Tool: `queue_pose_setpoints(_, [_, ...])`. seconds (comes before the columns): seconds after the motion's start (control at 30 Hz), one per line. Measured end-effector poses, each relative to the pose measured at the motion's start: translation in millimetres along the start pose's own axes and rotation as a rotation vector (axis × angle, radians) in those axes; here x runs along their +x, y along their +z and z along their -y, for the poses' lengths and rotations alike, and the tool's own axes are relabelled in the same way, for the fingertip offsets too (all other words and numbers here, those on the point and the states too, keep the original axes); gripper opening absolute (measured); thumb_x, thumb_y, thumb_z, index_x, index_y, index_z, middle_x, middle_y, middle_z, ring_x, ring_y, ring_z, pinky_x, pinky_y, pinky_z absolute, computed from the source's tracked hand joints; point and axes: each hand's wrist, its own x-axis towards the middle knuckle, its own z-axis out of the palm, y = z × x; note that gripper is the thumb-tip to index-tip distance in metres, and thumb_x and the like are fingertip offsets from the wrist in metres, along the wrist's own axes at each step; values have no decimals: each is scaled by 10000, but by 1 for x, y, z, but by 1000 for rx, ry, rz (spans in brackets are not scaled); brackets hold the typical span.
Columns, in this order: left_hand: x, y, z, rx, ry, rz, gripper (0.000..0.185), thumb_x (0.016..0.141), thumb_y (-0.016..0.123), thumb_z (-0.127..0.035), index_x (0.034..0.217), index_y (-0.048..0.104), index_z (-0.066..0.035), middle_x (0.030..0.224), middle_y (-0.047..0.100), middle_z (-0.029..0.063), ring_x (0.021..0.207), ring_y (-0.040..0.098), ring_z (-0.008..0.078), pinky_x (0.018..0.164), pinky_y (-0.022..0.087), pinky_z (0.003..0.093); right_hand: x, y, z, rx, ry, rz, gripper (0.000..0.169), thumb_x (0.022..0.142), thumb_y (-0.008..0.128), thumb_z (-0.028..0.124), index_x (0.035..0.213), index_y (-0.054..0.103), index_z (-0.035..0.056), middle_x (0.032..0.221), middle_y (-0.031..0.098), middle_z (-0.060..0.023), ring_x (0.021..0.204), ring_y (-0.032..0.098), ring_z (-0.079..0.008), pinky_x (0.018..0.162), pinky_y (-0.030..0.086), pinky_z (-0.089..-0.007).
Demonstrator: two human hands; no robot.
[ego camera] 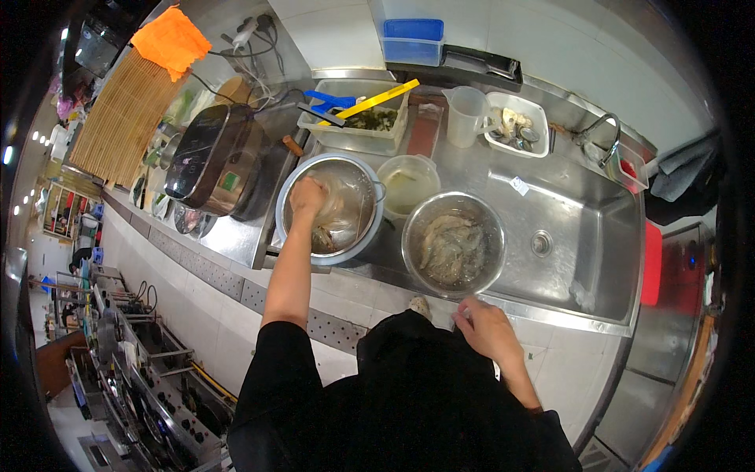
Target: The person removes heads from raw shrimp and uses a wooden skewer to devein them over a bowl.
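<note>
My left hand (pixel 308 194) reaches down into a metal bowl (pixel 361 236) that sits in a pale blue basin (pixel 380 218). Its fingers are partly hidden, and beside them lies a clear plastic bag (pixel 337 203) with something brownish at its lower end. Whether the fingers grip the bag cannot be told. To the right, a steel bowl (pixel 500 242) holds raw shrimp (pixel 453 245) in liquid. Just below that bowl's near rim is my right hand (pixel 486 327), fingers loosely bent, with nothing plainly held. A round plastic tub (pixel 408 180) of cloudy liquid stands between and behind the two bowls.
The steel sink (pixel 566 218) with its faucet (pixel 607 127) lies to the right. Behind stand a measuring jug (pixel 464 118), a white tray of shellfish (pixel 519 133) and a plastic container (pixel 354 140) with a yellow-handled tool across it. A rice cooker (pixel 215 159) is at the left.
</note>
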Motion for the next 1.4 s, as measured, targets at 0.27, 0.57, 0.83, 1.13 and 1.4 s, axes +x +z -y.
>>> queue_pose_setpoints(0.27, [-58,-49,0,-240,123,-404,142,799,715,-180,890,720,-71,797,721,139,738,705,284,680,545,374,-8,0,-14,14,2,-8,250,920,655,248,1040,580,42,897,676,-206,824,667,-414,744,527,-496])
queue_pose_setpoints(0.57, [-227,-24,-134,-1028,577,145,33,897,679,-28,897,656,-4,730,638,-15,613,513,15,535,423,193,24,-9,20,71,-303,-454,301,926,630,158,1139,518,-23,1038,631,-268,956,612,-464,794,494,-507])
queue_pose_setpoints(0.83, [-214,75,-188,-936,428,524,165,947,649,-176,1024,674,-33,707,671,78,608,631,153,574,488,290,26,28,-58,329,174,-414,192,1010,459,176,1006,553,9,872,652,-275,860,623,-485,740,481,-544])
queue_pose_setpoints(1.13, [-184,147,-227,122,539,592,436,956,545,-417,1312,574,-167,1089,683,209,1056,653,385,907,520,478,7,1,-67,271,196,-402,165,973,561,183,960,580,20,723,630,-229,721,627,-448,642,472,-519])
queue_pose_setpoints(1.4, [-175,170,-218,-61,472,438,351,899,625,-362,1166,598,-135,1053,656,227,992,654,406,863,516,502,-4,10,-69,296,161,-366,190,950,598,187,1076,611,45,779,663,-232,722,652,-425,657,502,-495])
